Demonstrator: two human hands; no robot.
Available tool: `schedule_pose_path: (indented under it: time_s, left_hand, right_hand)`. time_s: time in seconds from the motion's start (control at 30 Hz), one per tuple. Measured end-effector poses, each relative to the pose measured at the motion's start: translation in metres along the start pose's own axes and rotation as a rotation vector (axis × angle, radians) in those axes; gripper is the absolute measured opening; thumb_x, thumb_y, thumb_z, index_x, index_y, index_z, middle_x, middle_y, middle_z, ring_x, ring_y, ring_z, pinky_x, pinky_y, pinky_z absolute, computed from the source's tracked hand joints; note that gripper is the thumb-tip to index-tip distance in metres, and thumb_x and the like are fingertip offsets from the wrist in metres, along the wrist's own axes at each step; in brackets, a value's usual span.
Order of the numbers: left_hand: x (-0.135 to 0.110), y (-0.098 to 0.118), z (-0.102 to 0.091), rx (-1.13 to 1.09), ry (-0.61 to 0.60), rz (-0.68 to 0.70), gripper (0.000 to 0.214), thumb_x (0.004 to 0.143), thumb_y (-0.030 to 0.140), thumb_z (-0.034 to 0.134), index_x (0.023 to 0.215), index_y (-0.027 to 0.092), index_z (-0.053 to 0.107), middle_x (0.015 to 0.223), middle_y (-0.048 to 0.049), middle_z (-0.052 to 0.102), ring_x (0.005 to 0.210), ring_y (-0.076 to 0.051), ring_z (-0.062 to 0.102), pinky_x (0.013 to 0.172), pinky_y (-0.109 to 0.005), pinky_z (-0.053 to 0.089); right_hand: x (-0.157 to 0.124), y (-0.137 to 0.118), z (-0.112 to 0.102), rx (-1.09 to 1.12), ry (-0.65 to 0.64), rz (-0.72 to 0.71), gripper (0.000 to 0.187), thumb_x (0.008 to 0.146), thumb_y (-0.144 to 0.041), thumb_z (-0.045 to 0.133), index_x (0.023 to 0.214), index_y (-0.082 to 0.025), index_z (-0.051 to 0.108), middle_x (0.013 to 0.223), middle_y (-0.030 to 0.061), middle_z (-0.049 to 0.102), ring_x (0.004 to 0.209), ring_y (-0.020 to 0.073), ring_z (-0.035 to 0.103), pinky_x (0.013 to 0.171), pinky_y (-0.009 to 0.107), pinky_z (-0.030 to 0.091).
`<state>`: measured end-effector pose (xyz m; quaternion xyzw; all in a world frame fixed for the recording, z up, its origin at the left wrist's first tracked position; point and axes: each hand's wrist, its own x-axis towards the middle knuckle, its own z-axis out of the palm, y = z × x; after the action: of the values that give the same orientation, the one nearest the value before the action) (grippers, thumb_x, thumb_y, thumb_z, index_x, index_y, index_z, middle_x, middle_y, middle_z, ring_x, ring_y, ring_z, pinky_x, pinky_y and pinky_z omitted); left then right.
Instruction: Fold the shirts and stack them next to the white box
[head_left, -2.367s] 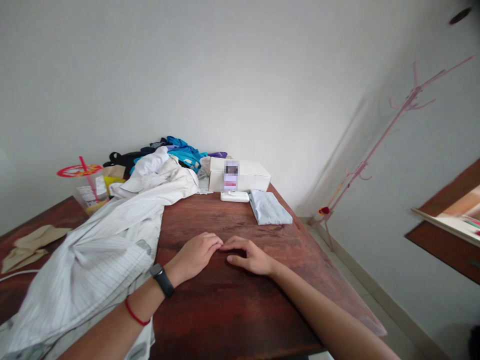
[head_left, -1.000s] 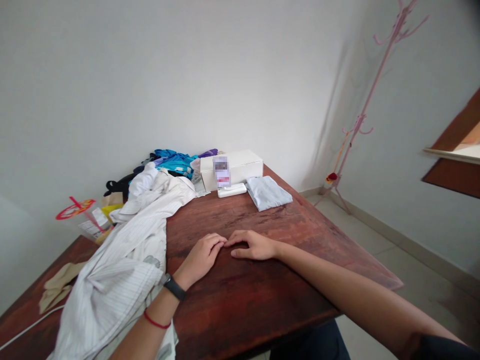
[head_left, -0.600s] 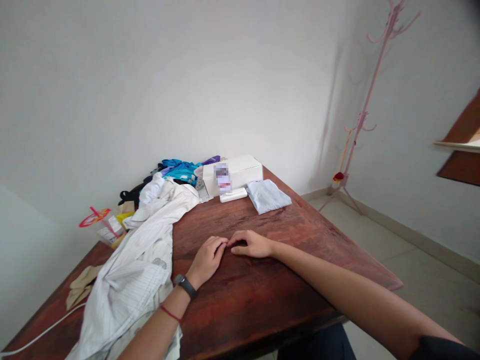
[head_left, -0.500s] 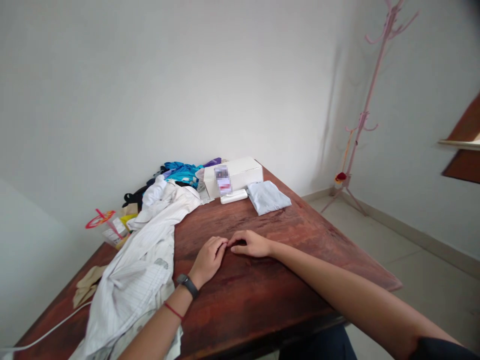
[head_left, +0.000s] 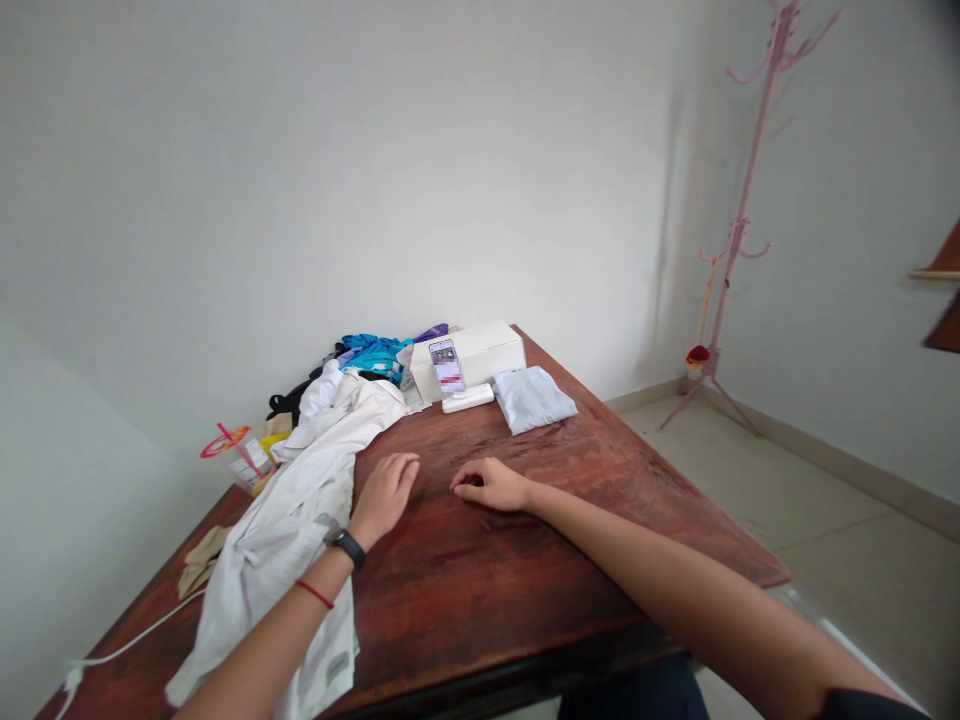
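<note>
My left hand (head_left: 384, 495) lies flat on the dark wooden table (head_left: 525, 590), fingers stretched out, right beside the edge of a crumpled white striped shirt (head_left: 289, 540). A black watch and a red string sit on that wrist. My right hand (head_left: 489, 484) rests on the table a little to the right, fingers curled under loosely, nothing in it. Both hands are empty and a gap separates them.
At the table's far end stand a white box (head_left: 480, 352), a phone (head_left: 447, 367) on a white stand and a folded pale blue cloth (head_left: 534, 398). Blue and black clothes (head_left: 367, 355) pile behind the shirt. A plastic cup (head_left: 240, 458), beige cloth (head_left: 201, 560), white cable (head_left: 127, 645) lie left. Pink coat stand (head_left: 739, 230) at right.
My left hand has slid left, away from my right hand, toward the striped shirt, and its fingers have flattened. The view has drifted right and pulled back.
</note>
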<state>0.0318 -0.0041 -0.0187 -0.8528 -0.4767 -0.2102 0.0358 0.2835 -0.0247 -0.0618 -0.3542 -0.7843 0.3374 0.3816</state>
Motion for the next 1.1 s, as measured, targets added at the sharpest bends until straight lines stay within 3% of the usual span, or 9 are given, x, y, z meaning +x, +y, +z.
schedule_pose_path:
  time_s: [0.17, 0.27, 0.37, 0.57, 0.67, 0.77, 0.93, 1.03, 1.1]
  left_hand:
    - [0.013, -0.059, -0.05, 0.219, 0.032, -0.282, 0.052, 0.093, 0.043, 0.044, 0.125, 0.005, 0.058, 0.127, -0.0284, 0.06, 0.121, -0.044, 0.054, 0.098, -0.061, 0.042]
    - [0.008, -0.095, -0.074, 0.47, -0.067, -0.497, 0.065, 0.088, 0.047, 0.049, 0.136, 0.004, 0.049, 0.133, -0.0314, 0.055, 0.123, -0.049, 0.052, 0.094, -0.059, 0.044]
    - [-0.004, -0.12, -0.087, 0.543, -0.171, -0.608, 0.07, 0.085, 0.051, 0.053, 0.139, 0.006, 0.043, 0.123, -0.0254, 0.063, 0.11, -0.043, 0.061, 0.084, -0.049, 0.049]
    - [-0.016, -0.123, -0.097, 0.425, -0.167, -0.523, 0.03, 0.087, 0.043, 0.052, 0.093, 0.015, 0.061, 0.087, -0.0122, 0.07, 0.092, -0.035, 0.064, 0.078, -0.038, 0.049]
    - [-0.006, -0.112, -0.102, 0.327, -0.125, -0.486, 0.028, 0.086, 0.041, 0.052, 0.092, 0.016, 0.063, 0.089, -0.0124, 0.071, 0.093, -0.035, 0.066, 0.08, -0.039, 0.05]
    - [0.011, -0.092, -0.104, 0.217, -0.095, -0.443, 0.037, 0.084, 0.04, 0.051, 0.109, 0.015, 0.063, 0.11, -0.0129, 0.071, 0.107, -0.032, 0.064, 0.09, -0.037, 0.05]
    - [0.023, -0.012, -0.088, -0.301, -0.075, -0.319, 0.052, 0.08, 0.045, 0.06, 0.122, 0.013, 0.064, 0.128, -0.014, 0.068, 0.123, -0.034, 0.058, 0.102, -0.043, 0.047]
    - [0.005, 0.054, -0.067, -0.683, -0.306, -0.205, 0.061, 0.086, 0.043, 0.06, 0.14, 0.015, 0.053, 0.127, -0.0136, 0.068, 0.111, -0.027, 0.066, 0.094, -0.039, 0.052]
    - [-0.012, 0.093, -0.055, -0.854, -0.525, -0.12, 0.075, 0.088, 0.039, 0.061, 0.155, 0.019, 0.035, 0.127, -0.0136, 0.067, 0.099, -0.024, 0.071, 0.081, -0.035, 0.057]
  right_hand:
    - [-0.001, 0.0, 0.0, -0.055, -0.026, -0.015, 0.019, 0.088, -0.026, 0.063, 0.095, -0.017, 0.079, 0.094, 0.0059, 0.078, 0.085, 0.0204, 0.071, 0.08, 0.028, 0.052]
    - [-0.001, 0.001, 0.0, -0.065, -0.031, -0.025, 0.019, 0.089, -0.026, 0.062, 0.095, -0.017, 0.078, 0.095, 0.0057, 0.078, 0.086, 0.0203, 0.071, 0.08, 0.028, 0.052]
    - [-0.001, 0.003, 0.0, -0.072, -0.032, -0.037, 0.02, 0.089, -0.026, 0.062, 0.093, -0.017, 0.078, 0.093, 0.0061, 0.078, 0.085, 0.0204, 0.071, 0.079, 0.027, 0.052]
    - [-0.001, 0.005, 0.002, -0.082, -0.03, -0.037, 0.02, 0.089, -0.025, 0.061, 0.094, -0.017, 0.078, 0.094, 0.0061, 0.078, 0.085, 0.0205, 0.071, 0.08, 0.027, 0.051]
    - [0.0, 0.005, 0.001, -0.073, -0.029, -0.024, 0.02, 0.089, -0.026, 0.061, 0.093, -0.017, 0.078, 0.094, 0.0061, 0.078, 0.087, 0.021, 0.071, 0.082, 0.028, 0.052]
    - [0.001, 0.006, 0.001, -0.032, -0.031, -0.01, 0.019, 0.088, -0.028, 0.062, 0.091, -0.017, 0.078, 0.094, 0.006, 0.078, 0.089, 0.0221, 0.071, 0.084, 0.03, 0.052]
    - [0.003, 0.001, 0.001, 0.408, 0.078, 0.218, 0.032, 0.089, -0.04, 0.064, 0.112, -0.018, 0.069, 0.101, 0.0088, 0.074, 0.089, 0.0212, 0.071, 0.083, 0.035, 0.055]
    - [0.003, -0.006, -0.003, 0.735, 0.139, 0.363, 0.047, 0.093, -0.055, 0.056, 0.126, -0.022, 0.058, 0.115, 0.0098, 0.07, 0.093, 0.0209, 0.072, 0.077, 0.036, 0.057]
    - [0.003, -0.005, -0.006, 0.685, 0.147, 0.346, 0.049, 0.094, -0.059, 0.05, 0.125, -0.022, 0.057, 0.114, 0.0096, 0.07, 0.092, 0.0214, 0.071, 0.074, 0.036, 0.058]
